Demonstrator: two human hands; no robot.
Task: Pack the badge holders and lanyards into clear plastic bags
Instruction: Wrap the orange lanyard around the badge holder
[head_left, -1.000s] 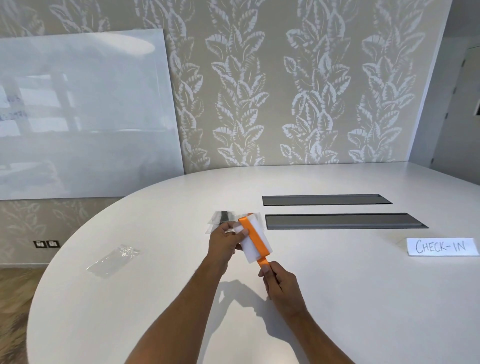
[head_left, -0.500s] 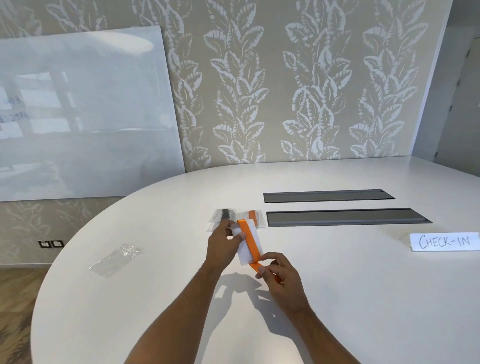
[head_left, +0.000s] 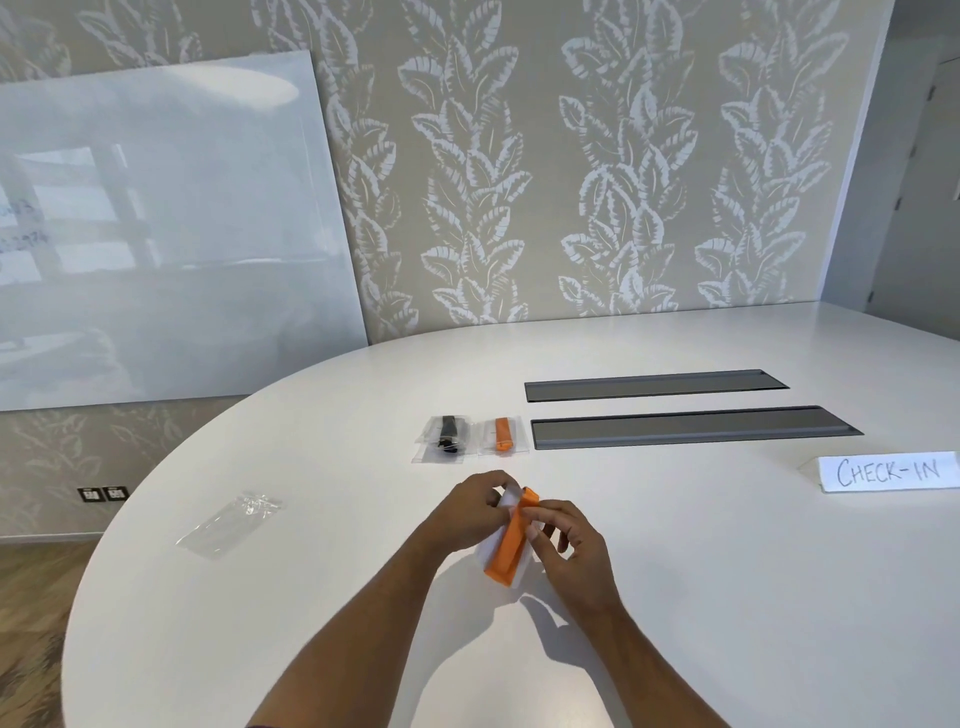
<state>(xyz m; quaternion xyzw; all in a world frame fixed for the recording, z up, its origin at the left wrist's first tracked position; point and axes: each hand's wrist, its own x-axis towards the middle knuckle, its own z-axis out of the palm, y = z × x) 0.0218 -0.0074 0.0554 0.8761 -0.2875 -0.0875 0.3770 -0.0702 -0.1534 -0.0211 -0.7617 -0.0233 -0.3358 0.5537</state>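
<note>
- While the orange lanyard (head_left: 508, 540) lies folded along the white badge holder (head_left: 491, 550) above the near middle of the table (head_left: 727, 597), the left hand (head_left: 470, 512) pinches the bundle's far end; the right hand (head_left: 566, 540) pinches the strap from the right.
- The empty clear bag (head_left: 228, 525) waits to the left; two packed bags (head_left: 470, 436) lie beyond.
- Best, I judge, to keep the folds tight and flat against the holder; otherwise the bundle may snag at the bag's mouth.
</note>
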